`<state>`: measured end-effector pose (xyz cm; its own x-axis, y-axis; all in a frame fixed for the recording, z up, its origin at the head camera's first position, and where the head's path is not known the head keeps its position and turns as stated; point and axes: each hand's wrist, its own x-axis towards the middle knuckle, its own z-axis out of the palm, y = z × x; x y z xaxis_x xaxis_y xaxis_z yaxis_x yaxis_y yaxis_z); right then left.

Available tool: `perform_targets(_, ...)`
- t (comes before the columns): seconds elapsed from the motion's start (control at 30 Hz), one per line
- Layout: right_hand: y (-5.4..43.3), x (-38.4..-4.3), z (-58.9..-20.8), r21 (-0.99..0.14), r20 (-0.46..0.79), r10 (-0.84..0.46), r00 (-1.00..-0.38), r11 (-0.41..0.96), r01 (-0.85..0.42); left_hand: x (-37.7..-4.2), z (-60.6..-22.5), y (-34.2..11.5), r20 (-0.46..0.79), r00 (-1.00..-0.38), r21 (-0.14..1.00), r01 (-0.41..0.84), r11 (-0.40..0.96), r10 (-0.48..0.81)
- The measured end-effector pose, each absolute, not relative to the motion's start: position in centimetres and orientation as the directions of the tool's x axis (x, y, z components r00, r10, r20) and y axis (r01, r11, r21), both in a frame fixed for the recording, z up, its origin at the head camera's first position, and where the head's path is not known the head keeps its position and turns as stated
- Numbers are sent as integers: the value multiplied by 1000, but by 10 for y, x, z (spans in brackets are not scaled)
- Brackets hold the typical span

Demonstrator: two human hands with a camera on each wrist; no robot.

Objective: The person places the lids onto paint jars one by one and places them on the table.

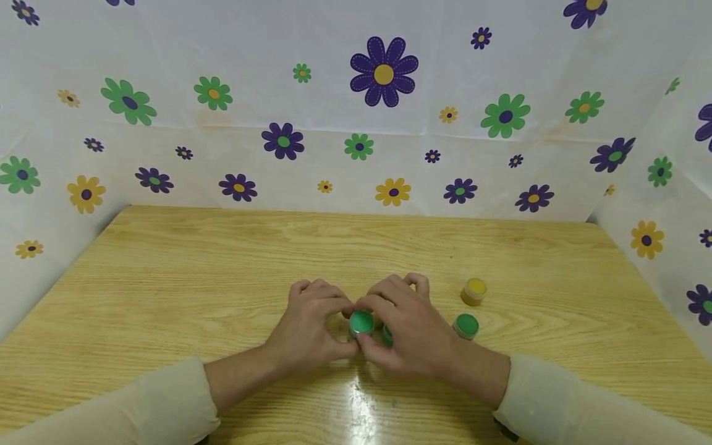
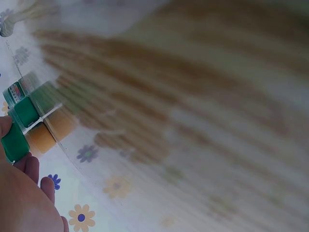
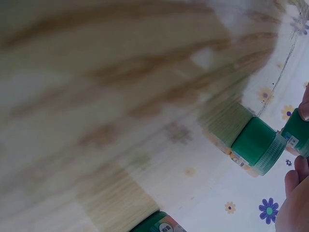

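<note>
Between both hands stands a small green paint jar [image 1: 362, 323] with a clear lid. My left hand [image 1: 308, 324] grips it from the left, fingertips at its far side and thumb at its near side. From the right, thumb and index finger of my right hand [image 1: 408, 327] pinch the same jar. A second green jar [image 1: 387, 335] sits partly hidden beneath the right hand. Close to the right wrist is a third green jar [image 1: 466, 326], and behind that a yellow jar [image 1: 474, 292]. In the right wrist view, a labelled green jar [image 3: 258, 145] shows a ridged clear lid.
The jars stand on a glossy wood-grain table [image 1: 222, 259] that mirrors them in both wrist views. A white cloth [image 1: 334, 99] printed with purple, green and yellow flowers hangs behind the table and along both sides.
</note>
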<state>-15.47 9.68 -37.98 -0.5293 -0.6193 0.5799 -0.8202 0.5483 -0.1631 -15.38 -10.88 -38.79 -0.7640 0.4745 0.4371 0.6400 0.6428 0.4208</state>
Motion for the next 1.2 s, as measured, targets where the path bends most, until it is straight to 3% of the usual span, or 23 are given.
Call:
perform_targets(0.27,96,-154,-380,-150,544,-598,-589,621,-769,-152,-388,-109,417,-773,449,633,631,479)
perform_targets(0.43,97,-153,-379,-208,488,-579,-653,649,-732,-152,-387,-109,410,-777,451,628,634,478)
perform_targets(0.8,98,-155,-379,-210,519,-625,-583,568,-796,-154,-386,-110,427,-776,426,625,654,464)
perform_targets(1.2,96,-153,-376,-205,469,-594,-654,647,-734,-153,-386,-109,419,-781,428,620,658,463)
